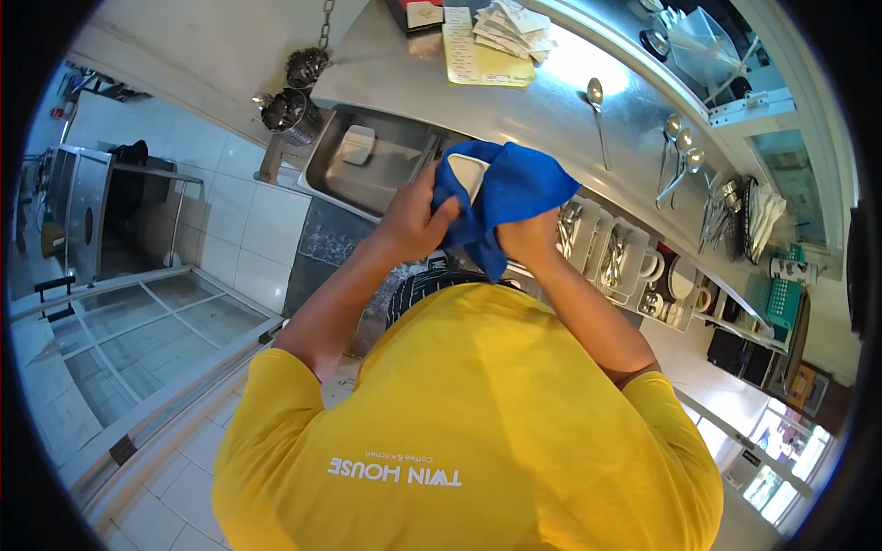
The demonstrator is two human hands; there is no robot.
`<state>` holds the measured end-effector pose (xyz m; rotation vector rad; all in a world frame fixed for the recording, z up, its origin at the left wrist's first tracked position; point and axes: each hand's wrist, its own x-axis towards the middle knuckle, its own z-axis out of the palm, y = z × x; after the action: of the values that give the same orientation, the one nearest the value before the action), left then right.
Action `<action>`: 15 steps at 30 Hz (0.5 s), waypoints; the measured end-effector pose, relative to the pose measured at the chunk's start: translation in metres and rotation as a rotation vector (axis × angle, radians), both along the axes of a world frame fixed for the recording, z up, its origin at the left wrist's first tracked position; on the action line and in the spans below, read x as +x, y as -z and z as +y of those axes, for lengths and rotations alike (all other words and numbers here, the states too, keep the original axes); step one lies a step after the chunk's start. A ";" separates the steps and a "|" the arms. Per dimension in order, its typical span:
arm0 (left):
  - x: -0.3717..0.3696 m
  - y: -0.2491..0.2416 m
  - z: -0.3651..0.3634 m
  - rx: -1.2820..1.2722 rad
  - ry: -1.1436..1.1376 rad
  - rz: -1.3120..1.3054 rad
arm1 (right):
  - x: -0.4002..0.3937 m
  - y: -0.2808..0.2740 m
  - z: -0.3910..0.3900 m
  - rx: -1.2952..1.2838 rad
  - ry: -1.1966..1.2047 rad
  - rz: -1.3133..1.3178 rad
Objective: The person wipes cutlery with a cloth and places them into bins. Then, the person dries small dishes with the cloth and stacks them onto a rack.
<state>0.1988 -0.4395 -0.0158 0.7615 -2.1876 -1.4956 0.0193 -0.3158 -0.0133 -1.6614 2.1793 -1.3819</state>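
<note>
A blue cloth (531, 184) is bunched around a small white dish (467, 173), whose pale surface shows at the upper left of the folds. My left hand (418, 219) grips the dish through the cloth from the left side, thumb toward me. On the other side, my right hand (530, 241) is closed in the cloth; its fingers are mostly covered by the fabric. Both are held in front of my body, over the near edge of the steel counter. Just left of them, a white dish (357, 145) lies in a steel basin (322, 179).
Spoons (597, 110) lie on the steel counter (542, 101), with papers (510, 37) at the back. Cutlery trays (611, 262) and white cups (650, 264) stand at the right. A metal holder (292, 115) with utensils is left of the basin. A glass-paned frame (147, 331) stands lower left.
</note>
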 end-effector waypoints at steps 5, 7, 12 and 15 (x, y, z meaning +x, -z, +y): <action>0.010 -0.024 -0.027 -0.076 0.069 0.157 | 0.009 -0.043 -0.023 0.088 -0.315 0.127; 0.013 -0.026 -0.031 -0.058 0.085 0.220 | 0.020 -0.068 -0.035 0.113 -0.325 0.079; 0.018 -0.045 -0.024 0.016 -0.220 0.205 | 0.040 -0.044 -0.048 -0.135 -0.191 -0.342; 0.017 -0.040 -0.027 -0.147 -0.196 0.365 | 0.022 -0.036 -0.048 -0.058 -0.418 -0.282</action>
<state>0.2157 -0.4670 0.0237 0.5819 -1.8681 -1.2491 0.0417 -0.3641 0.0232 -1.6911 1.5474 -1.4556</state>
